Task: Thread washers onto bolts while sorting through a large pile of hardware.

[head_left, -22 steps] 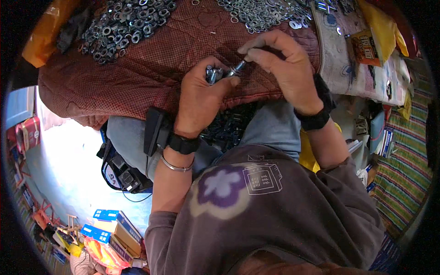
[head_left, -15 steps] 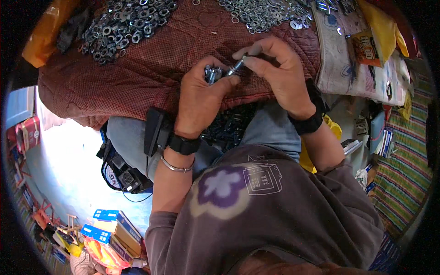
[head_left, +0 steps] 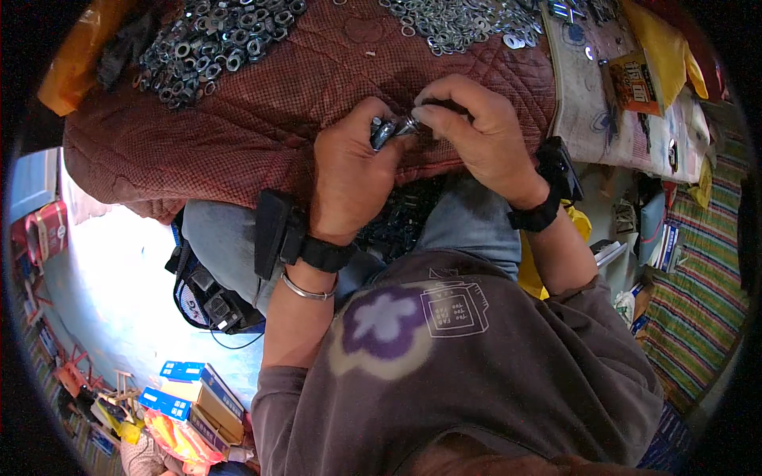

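My left hand (head_left: 349, 174) grips several metal bolts (head_left: 384, 131) in its fist, their ends sticking out at the top. My right hand (head_left: 476, 131) pinches the tip of one bolt with thumb and forefinger, right against the left hand. Both hands hover over a red quilted cushion (head_left: 262, 119) on my lap. A pile of dark metal nuts (head_left: 210, 44) lies at the cushion's upper left. A heap of silver washers (head_left: 464, 20) lies at its upper right. More dark hardware (head_left: 401, 226) sits in my lap below the hands.
A white printed cloth with small packets (head_left: 627, 87) lies to the right of the cushion. An orange bag (head_left: 75, 63) sits at the upper left. Blue and yellow boxes (head_left: 190, 397) lie on the floor at lower left. A striped mat (head_left: 698, 293) covers the right side.
Both hands stay joined over the cushion. My right hand's fingers have shifted a little on the bolt tip, and the wrist has moved slightly.
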A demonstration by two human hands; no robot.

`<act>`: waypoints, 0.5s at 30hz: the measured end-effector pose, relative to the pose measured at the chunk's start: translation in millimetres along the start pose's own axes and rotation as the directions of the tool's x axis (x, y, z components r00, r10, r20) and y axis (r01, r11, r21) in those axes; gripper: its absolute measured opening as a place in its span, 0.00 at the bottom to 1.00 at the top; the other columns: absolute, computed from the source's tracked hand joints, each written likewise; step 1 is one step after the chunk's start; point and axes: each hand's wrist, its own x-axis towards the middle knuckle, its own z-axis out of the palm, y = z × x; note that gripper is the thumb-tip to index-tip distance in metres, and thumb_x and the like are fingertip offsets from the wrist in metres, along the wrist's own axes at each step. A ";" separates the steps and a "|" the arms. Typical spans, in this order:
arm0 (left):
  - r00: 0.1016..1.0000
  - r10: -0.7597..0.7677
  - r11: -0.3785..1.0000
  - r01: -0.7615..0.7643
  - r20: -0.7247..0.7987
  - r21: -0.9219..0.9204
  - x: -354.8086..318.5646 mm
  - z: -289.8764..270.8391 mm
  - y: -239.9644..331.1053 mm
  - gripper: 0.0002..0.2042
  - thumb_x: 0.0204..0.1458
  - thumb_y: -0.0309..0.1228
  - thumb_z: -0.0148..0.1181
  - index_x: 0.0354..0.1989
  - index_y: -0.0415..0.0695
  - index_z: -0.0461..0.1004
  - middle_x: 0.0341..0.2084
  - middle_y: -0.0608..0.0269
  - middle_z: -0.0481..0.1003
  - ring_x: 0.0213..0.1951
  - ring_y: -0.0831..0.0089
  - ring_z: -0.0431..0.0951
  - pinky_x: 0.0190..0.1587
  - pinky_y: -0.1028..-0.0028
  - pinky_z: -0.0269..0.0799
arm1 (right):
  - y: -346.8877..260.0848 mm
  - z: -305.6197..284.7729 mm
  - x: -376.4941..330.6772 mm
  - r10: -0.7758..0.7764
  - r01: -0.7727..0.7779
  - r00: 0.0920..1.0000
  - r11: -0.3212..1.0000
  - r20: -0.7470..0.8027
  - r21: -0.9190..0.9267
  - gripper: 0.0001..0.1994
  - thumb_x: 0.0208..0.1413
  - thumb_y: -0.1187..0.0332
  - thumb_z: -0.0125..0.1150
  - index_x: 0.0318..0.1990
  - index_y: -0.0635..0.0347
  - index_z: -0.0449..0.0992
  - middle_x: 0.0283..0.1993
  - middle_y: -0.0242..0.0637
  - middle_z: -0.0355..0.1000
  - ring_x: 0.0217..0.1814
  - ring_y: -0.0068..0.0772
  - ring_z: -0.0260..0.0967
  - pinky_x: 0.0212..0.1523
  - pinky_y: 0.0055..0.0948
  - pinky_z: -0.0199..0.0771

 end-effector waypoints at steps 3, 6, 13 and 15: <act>1.000 -0.025 1.000 0.025 0.012 -0.005 -0.1 -1.0 1.6 0.09 0.40 0.22 0.63 0.30 0.39 0.70 0.19 0.63 0.70 0.23 0.79 0.66 0.27 0.77 0.65 | 0.0 0.2 2.4 0.064 -0.065 0.998 0.978 -0.012 -0.198 0.09 0.50 0.67 0.57 0.34 0.64 0.73 0.28 0.38 0.72 0.30 0.28 0.69 0.32 0.26 0.68; 0.998 -0.055 0.998 0.055 0.028 0.013 -0.5 -2.5 3.7 0.08 0.40 0.22 0.62 0.29 0.39 0.70 0.18 0.64 0.70 0.23 0.80 0.66 0.27 0.77 0.65 | -3.2 -3.8 3.8 0.357 -0.353 0.927 0.934 0.111 -0.060 0.10 0.51 0.65 0.56 0.33 0.64 0.73 0.28 0.38 0.71 0.29 0.26 0.69 0.30 0.26 0.67; 0.999 0.035 0.999 -0.035 -0.002 0.012 1.1 -0.2 -1.1 0.08 0.40 0.23 0.61 0.27 0.39 0.68 0.15 0.55 0.67 0.17 0.77 0.65 0.22 0.76 0.64 | -1.2 0.4 0.7 0.043 -0.044 0.998 0.999 0.035 0.013 0.11 0.53 0.64 0.55 0.29 0.65 0.72 0.18 0.35 0.68 0.21 0.23 0.65 0.23 0.25 0.66; 0.999 0.052 0.999 -0.052 -0.012 0.015 1.0 0.8 -1.1 0.07 0.41 0.22 0.61 0.27 0.39 0.68 0.15 0.54 0.68 0.17 0.74 0.67 0.22 0.76 0.64 | -3.2 -2.2 1.4 0.184 -0.188 0.979 0.982 0.091 0.034 0.11 0.53 0.65 0.55 0.29 0.65 0.72 0.17 0.35 0.67 0.20 0.23 0.64 0.22 0.25 0.66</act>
